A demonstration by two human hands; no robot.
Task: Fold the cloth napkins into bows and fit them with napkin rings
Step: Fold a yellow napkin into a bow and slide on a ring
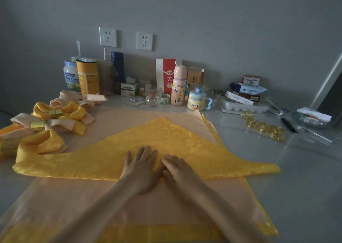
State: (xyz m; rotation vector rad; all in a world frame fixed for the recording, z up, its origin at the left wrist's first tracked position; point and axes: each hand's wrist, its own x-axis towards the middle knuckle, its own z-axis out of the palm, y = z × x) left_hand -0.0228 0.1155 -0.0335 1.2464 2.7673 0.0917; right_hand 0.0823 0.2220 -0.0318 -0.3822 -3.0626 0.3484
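One pale counter (pixel 305 183) carries everything. On it lies one large peach cloth (pixel 77 196), spread flat, and under it a yellow layer (pixel 266 226) shows at the near and right edges. On the peach cloth lies one yellow napkin (pixel 194 146), folded to a triangle: the long edge is toward the person, the tip points to the wall.

At the left I count four finished bows (pixel 55 112), two yellow and two peach. The nearest yellow one touches the napkin's left corner, so there is little room there. To the right of the cloths the counter is bare up to a group of loose gold napkin rings (pixel 266 129); their number I cannot tell.

The left hand (pixel 142 170) and the right hand (pixel 178 172) lie flat on the napkin's middle with straight fingers, touching each other, gripping nothing.
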